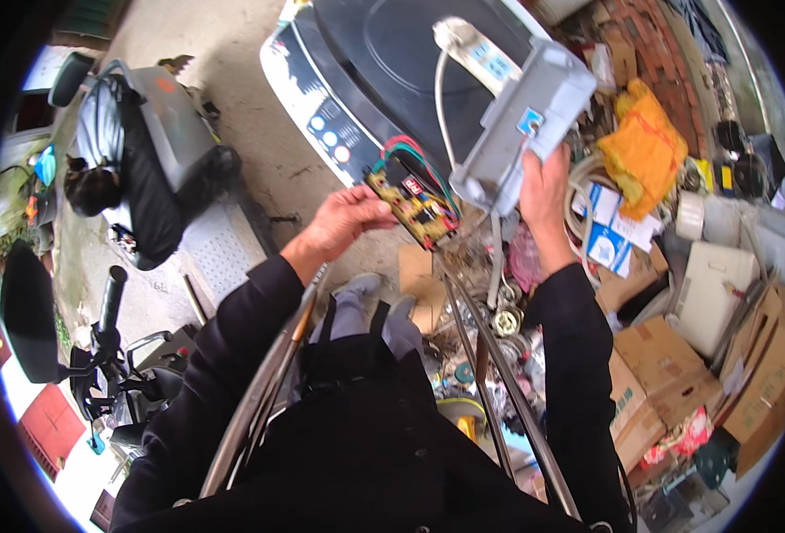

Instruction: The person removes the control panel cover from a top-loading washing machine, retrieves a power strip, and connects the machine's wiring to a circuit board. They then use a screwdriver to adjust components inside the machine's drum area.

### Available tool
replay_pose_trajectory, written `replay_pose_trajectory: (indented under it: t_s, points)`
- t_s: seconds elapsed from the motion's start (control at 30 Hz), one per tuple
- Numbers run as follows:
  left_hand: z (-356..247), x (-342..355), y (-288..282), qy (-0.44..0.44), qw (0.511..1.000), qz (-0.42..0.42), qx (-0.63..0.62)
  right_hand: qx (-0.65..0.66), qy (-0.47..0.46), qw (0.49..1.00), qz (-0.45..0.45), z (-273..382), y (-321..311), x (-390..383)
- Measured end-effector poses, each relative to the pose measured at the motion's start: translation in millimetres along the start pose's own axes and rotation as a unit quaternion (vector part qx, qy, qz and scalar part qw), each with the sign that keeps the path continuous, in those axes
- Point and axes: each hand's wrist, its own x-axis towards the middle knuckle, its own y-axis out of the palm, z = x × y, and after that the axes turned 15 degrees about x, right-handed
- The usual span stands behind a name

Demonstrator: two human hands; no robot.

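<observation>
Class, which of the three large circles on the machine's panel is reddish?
The lowest circle, nearest the left hand; the other two, above it, are pale blue.

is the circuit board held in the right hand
No, the left hand holds the circuit board, while the right hand grips the grey plastic casing.

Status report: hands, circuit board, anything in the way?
Left hand holding circuit board. Right hand holding grey plastic housing. Coloured wires looped beside circuit board; no clear obstruction.
</observation>
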Motion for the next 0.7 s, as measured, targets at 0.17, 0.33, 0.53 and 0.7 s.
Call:
replay_pose_trajectory:
  t_s: [0.17,0.33,0.53,0.7]
  points:
    - [-3.6,-0.8,2.1,0.004,1.0,-0.004,-0.005,0.01,-0.008,1.0,0.006,3.5,-0.7,0.9]
    - [1.0,-0.3,-0.6,0.013,1.0,-0.007,-0.003,0.007,-0.022,1.0,-0.001,-0.2,1.5,0.8]
    - [-0.1,-0.6,1.4,0.008,1.0,-0.015,-0.001,0.006,-0.023,1.0,-0.002,-3.5,1.0,-0.5]
    - [1.4,0.1,-0.4,0.013,1.0,-0.012,0.003,0.006,-0.002,1.0,-0.005,-3.2,1.4,-1.2]
